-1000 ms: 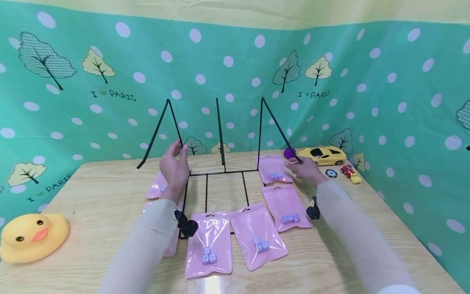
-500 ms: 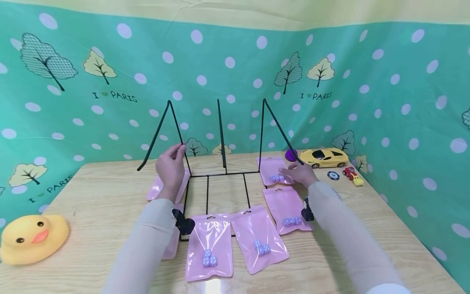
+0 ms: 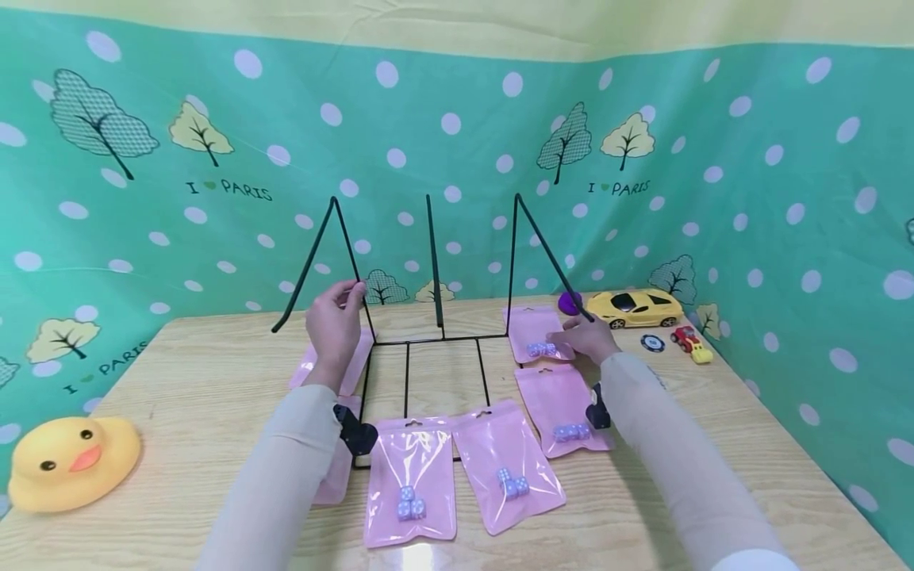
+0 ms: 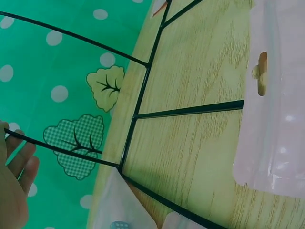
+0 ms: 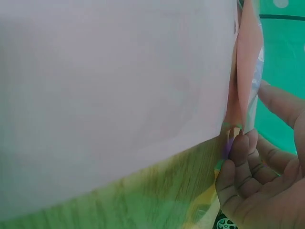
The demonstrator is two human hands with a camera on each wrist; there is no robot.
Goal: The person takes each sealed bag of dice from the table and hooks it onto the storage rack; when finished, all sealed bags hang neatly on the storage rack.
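Note:
A black wire rack [image 3: 443, 339] stands on the table with upright and sloping prongs. Thumb and fingers of my left hand [image 3: 334, 325] pinch its left upright; the left wrist view shows the fingers [image 4: 21, 160] at the wire. Pink zip bags with small blue dice hang along its sides and front. My right hand [image 3: 589, 337] pinches the outer edge of the back right pink bag [image 3: 531, 327], thumb on one face and fingertips [image 5: 240, 145] on the other. Below that bag is another pink bag [image 3: 557, 396], which fills much of the right wrist view.
Two bags, a front left one [image 3: 410, 476] and a front right one [image 3: 510, 476], are at the rack's front. Far right are a yellow toy car [image 3: 635, 308], a purple ball [image 3: 569, 303], a poker chip [image 3: 653, 343] and a red-yellow toy vehicle [image 3: 691, 345]. A yellow duck [image 3: 74, 464] sits left.
My right hand has come left and down from the prong's end onto the back right bag's edge. The left hand's thumb and fingers have closed together on the left upright.

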